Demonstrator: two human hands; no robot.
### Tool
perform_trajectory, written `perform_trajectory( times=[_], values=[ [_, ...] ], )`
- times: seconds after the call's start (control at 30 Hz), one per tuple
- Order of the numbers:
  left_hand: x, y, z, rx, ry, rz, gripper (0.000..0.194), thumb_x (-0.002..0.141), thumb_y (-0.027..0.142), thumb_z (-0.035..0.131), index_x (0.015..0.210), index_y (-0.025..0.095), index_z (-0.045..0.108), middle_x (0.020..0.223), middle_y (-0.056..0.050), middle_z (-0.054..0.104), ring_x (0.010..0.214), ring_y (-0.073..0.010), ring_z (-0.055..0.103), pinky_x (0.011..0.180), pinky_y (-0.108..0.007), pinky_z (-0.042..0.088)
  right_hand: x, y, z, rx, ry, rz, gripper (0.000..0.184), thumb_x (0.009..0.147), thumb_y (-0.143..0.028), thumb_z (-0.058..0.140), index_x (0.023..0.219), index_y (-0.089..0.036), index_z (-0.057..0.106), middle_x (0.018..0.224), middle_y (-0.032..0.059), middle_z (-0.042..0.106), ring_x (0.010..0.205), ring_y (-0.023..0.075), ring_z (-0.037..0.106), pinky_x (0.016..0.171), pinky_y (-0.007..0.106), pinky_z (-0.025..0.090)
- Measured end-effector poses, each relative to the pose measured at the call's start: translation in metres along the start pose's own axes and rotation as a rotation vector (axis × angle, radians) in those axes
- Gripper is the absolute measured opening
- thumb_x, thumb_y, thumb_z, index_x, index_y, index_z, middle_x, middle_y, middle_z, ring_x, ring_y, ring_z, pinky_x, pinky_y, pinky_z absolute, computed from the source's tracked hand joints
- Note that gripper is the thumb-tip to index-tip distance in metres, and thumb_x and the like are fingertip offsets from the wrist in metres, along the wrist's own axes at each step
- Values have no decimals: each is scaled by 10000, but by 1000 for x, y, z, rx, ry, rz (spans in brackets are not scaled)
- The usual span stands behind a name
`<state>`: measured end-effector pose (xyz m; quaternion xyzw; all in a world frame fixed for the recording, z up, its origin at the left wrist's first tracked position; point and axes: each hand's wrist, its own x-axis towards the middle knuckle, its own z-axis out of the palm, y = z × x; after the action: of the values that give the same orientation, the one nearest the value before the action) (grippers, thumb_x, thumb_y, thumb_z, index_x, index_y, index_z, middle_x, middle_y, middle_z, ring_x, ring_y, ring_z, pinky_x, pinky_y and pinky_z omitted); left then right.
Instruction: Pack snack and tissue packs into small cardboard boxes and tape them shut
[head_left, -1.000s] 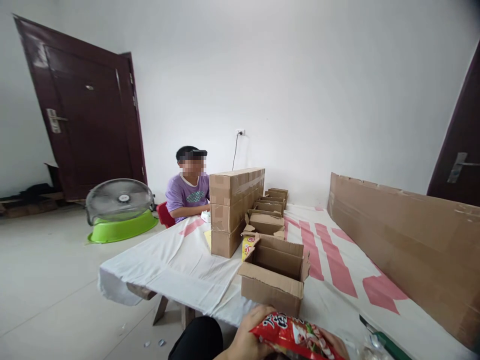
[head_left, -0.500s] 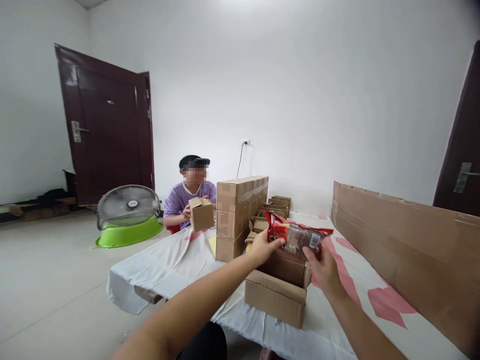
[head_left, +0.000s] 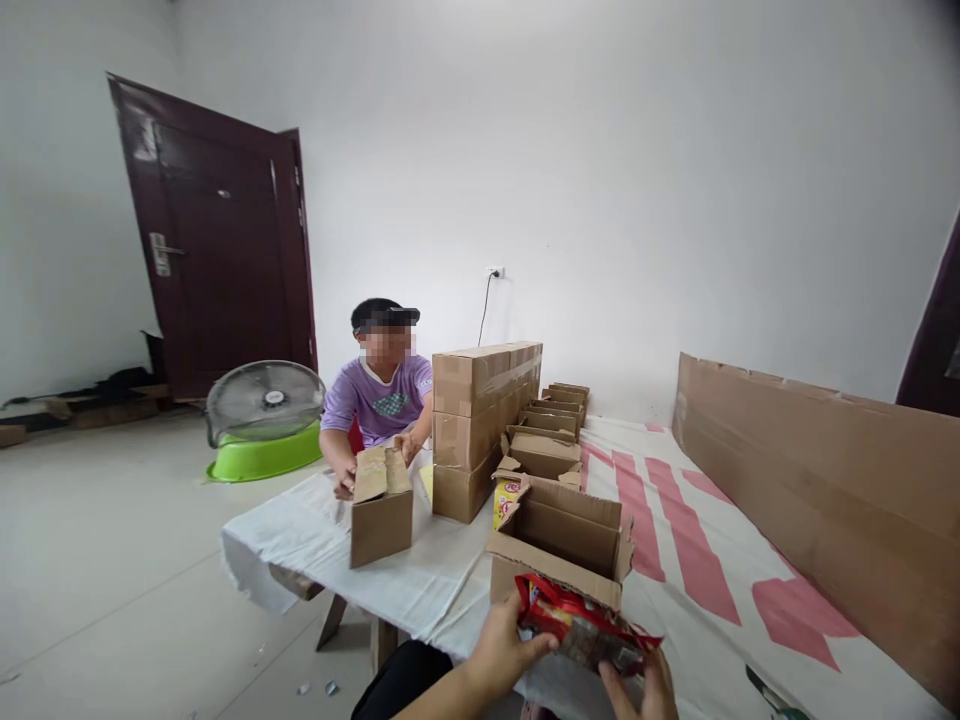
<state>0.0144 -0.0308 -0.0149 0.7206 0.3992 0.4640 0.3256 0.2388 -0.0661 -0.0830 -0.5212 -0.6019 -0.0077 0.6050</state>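
Observation:
A red snack packet (head_left: 581,628) with a see-through window is held between both hands at the table's near edge. My left hand (head_left: 504,645) grips its left end, thumb across the front. At the lower right end, my right hand (head_left: 643,688) has its fingers closed on the packet, partly cut off by the frame. Just beyond the packet stands an open cardboard box (head_left: 566,530), its flaps up and its near wall partly hidden by the packet. A yellow printed item (head_left: 506,500) shows beside that box's left side.
Several open boxes (head_left: 555,425) run in a row behind. Taped boxes (head_left: 469,435) are stacked to their left. Across the table a person (head_left: 382,390) handles a box (head_left: 381,520). A long cardboard panel (head_left: 810,500) stands at right; a dark-handled tool (head_left: 772,690) lies at lower right.
Both my hands have drawn the packet down and toward me, from above the open box to its near side. The person opposite has lowered their box onto the table.

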Motion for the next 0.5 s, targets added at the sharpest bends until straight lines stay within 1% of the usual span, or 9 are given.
perform_trajectory(
  times=[0.1, 0.17, 0.27, 0.3, 0.37, 0.43, 0.5],
  values=[
    [12, -17, 6, -56, -13, -106, 706, 573, 715, 708, 953, 122, 657, 925, -130, 735, 857, -310, 659, 755, -379, 519, -3, 31, 20, -104, -65, -62, 567, 781, -654, 580, 1050, -156, 607, 926, 149, 726, 815, 284, 714, 666, 343, 605],
    [13, -26, 8, -76, -19, -128, 683, 601, 716, 685, 956, 133, 656, 901, -109, 740, 829, -292, 662, 728, -361, 517, -10, 44, 28, -184, -61, -136, 595, 777, -681, 557, 1064, -162, 602, 948, 156, 724, 832, 300, 712, 672, 368, 606],
    [8, -33, 10, 21, 18, -108, 594, 685, 670, 654, 968, 148, 668, 887, -98, 725, 808, -276, 653, 736, -365, 516, -20, 50, 31, -277, -78, -229, 576, 819, -652, 513, 1128, -171, 582, 1008, 166, 710, 888, 326, 700, 715, 418, 600],
    [6, -34, 9, 64, 39, -84, 584, 698, 666, 645, 971, 151, 677, 916, -108, 712, 833, -283, 648, 758, -381, 518, -22, 50, 31, -301, -93, -246, 557, 839, -629, 501, 1153, -174, 569, 1018, 166, 707, 898, 328, 698, 724, 422, 597],
    [2, -35, 9, 161, 102, -21, 590, 695, 672, 644, 987, 162, 699, 1046, -142, 666, 965, -322, 618, 861, -439, 503, -25, 50, 30, -347, -112, -280, 540, 867, -587, 485, 1208, -171, 531, 1049, 175, 697, 922, 330, 693, 737, 423, 593],
    [0, -37, 8, 276, 203, 38, 599, 647, 680, 679, 974, 181, 724, 1214, -171, 578, 1144, -379, 527, 983, -519, 434, -26, 50, 30, -386, -106, -322, 554, 882, -558, 480, 1261, -155, 484, 1075, 191, 685, 934, 331, 690, 733, 418, 593],
    [0, -42, 8, 364, 313, 70, 577, 589, 683, 720, 885, 187, 746, 1359, -182, 467, 1280, -435, 395, 1058, -591, 340, -26, 49, 31, -416, -83, -351, 596, 886, -546, 482, 1307, -126, 438, 1084, 212, 676, 932, 334, 689, 724, 417, 593]
  ],
)
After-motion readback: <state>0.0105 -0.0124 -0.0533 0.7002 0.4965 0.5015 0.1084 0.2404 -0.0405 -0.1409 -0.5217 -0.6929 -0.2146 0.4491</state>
